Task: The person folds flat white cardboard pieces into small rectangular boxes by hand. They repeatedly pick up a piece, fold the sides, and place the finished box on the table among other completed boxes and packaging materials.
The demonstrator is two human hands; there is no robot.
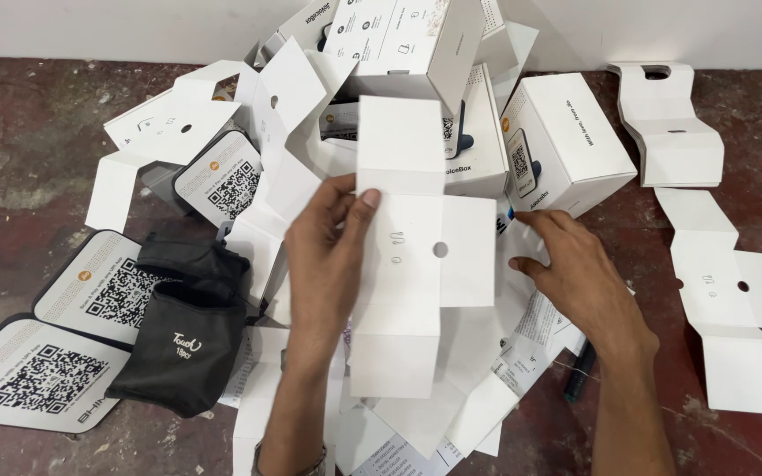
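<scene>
Your left hand pinches a flat white card insert by its left edge, thumb on top and fingers behind, holding it up over the middle of the heap. The insert is cross-shaped, with folded panels above and below and a small round hole right of centre. Your right hand lies open, palm down, just beside the insert's right edge, fingers spread on the loose white papers and gripping nothing.

Two more inserts of the same kind lie apart on your right: one flat, one bent into a stepped shape near the wall. Others are tangled in the pile at upper left; you cannot count those surely.

At least three white cartons stand stacked behind the insert, each a plain box with small dark print and a coloured picture on one face; the topmost is cut off by the frame's edge. A dark pen-like thing shows only in part under your right wrist.

On your left lie three rounded cards with square code patterns, black-rimmed, one half buried. Beside them sit two black cloth pouches, one on the other. All rest on a worn reddish-brown floor.
</scene>
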